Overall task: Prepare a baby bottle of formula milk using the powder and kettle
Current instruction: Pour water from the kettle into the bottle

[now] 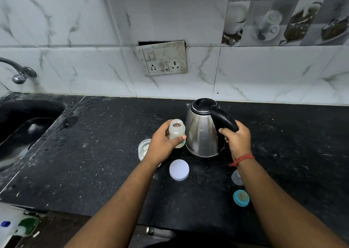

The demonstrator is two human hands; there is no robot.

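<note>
Upright and uncapped, baby bottle (176,132) gripped round its body by left hand (162,147), just beside steel kettle (203,132) standing on black worktop (94,162), right hand (237,141) wrapped round black handle (225,118); open powder tub (144,149) behind left wrist, white lid (179,169), clear cap (237,177) and teal ring (241,198) lying nearer. Likely trouble: narrow mouth, wide spout, so hot water spilling over gripping fingers or overfilling. Small lettering low on kettle wall, too small to read.
</note>
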